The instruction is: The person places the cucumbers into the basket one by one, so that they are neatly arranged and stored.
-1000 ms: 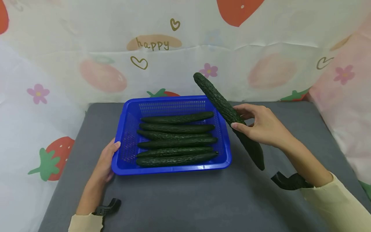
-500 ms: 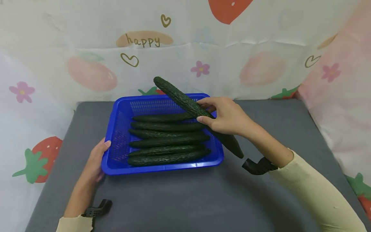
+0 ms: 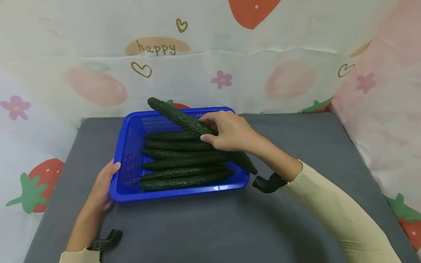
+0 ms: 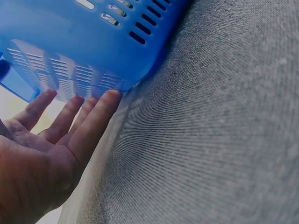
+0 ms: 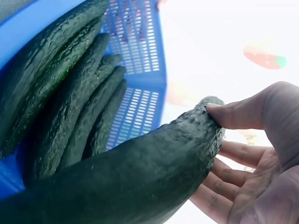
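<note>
A dark green cucumber point(image 3: 179, 117) slants over the right half of the blue basket point(image 3: 179, 194), pinched between the thumb and fingers of my right hand point(image 3: 235, 133). Its far end rises above the basket's back rim and its near end overlaps the right rim. Below it, several cucumbers point(image 3: 184, 162) lie side by side in the basket, partly covered by the hand and the held one. My left hand point(image 3: 102, 184) holds the basket's left side, thumb over the rim. In the left wrist view, the fingers point(image 4: 96, 123) of that hand touch the outer wall from below.
The basket stands on a grey cloth-covered table point(image 3: 184, 230). Behind the table hangs a pale curtain point(image 3: 250, 51) printed with strawberries, flowers and hearts. Dark straps point(image 3: 269, 183) sit at both wrists.
My right hand has carried the cucumber leftward, from beyond the basket's right rim to over the cucumbers inside. The left hand keeps its hold on the basket; the head view has shifted slightly.
</note>
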### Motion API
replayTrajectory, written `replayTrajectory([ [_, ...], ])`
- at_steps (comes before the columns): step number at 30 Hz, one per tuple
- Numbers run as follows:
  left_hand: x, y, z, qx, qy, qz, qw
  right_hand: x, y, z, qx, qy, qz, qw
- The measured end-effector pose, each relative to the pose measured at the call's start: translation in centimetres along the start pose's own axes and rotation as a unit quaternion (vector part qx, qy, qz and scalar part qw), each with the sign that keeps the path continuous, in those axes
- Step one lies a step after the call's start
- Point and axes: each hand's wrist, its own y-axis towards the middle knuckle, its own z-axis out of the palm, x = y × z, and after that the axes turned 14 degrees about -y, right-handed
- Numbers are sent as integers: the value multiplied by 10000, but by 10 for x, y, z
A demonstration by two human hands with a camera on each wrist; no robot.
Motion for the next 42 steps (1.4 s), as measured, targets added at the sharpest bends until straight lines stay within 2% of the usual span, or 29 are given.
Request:
replayTrajectory([
  [8, 3, 0, 1, -156, -215, 64, 9996, 8, 13, 0, 137, -206, -225, 9994],
  [12, 2, 0, 1, -186, -54, -22, 9998, 14, 18, -1, 122, -228, -176, 9995],
  [19, 0, -3, -1, -321, 94, -90, 9994, 30, 26, 0, 201, -209, -332, 9990],
  [22, -1, -3, 0, -322, 174, -76, 9993, 34, 30, 2, 231, -248, -338, 9989],
  [27, 0, 1, 0, -198, -21, -26, 9998, 39, 39, 11, 289, -321, -351, 9984],
  [30, -1, 1, 0, -251, -47, -6, 9997, 45, 44, 16, 287, -364, -387, 9982],
  [35, -3, 1, -2, -282, 51, -74, 9996, 50, 51, 26, 199, -571, -340, 9976],
  [42, 0, 3, 0, -229, 4, -80, 9997, 40, 46, 25, -110, -490, -119, 9987],
])
